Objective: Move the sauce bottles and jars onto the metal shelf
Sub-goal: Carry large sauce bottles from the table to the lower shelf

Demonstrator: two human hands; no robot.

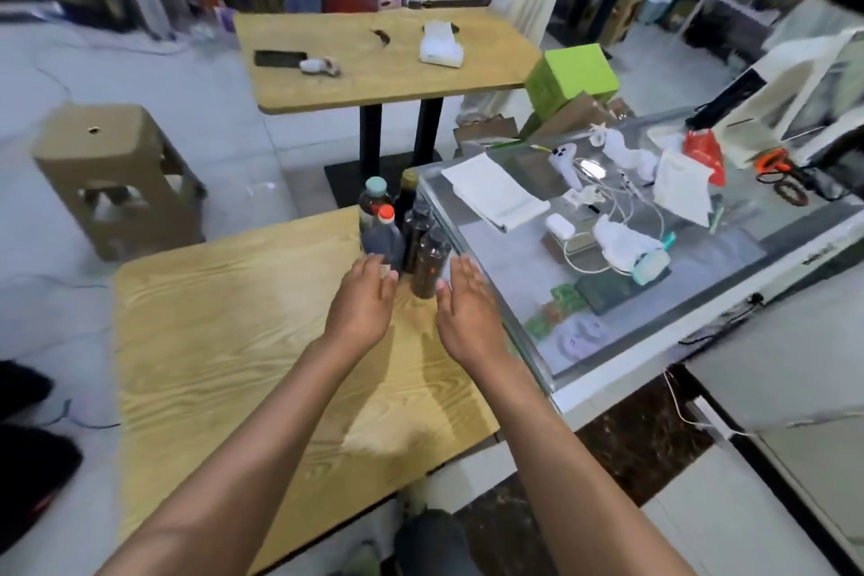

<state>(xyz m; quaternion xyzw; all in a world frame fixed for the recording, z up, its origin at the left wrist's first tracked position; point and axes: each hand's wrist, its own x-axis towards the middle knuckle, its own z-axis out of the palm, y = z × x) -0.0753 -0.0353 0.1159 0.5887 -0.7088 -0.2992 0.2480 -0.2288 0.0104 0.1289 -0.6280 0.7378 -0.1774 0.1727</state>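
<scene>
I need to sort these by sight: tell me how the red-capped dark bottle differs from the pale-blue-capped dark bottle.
The red-capped dark bottle stands nearer the hands, with the left hand at its base; the pale-blue-capped dark bottle stands behind it, untouched. Its cap is wider than the red one. Both hold dark liquid and stand upright on the wooden table.

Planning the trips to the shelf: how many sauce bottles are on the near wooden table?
5 visible, clustered at the table's far right corner: pale-blue-capped bottle, gold-capped bottle, red-capped bottle by the left hand, dark bottle, and nearest bottle between both hands. More may be hidden behind.
</scene>
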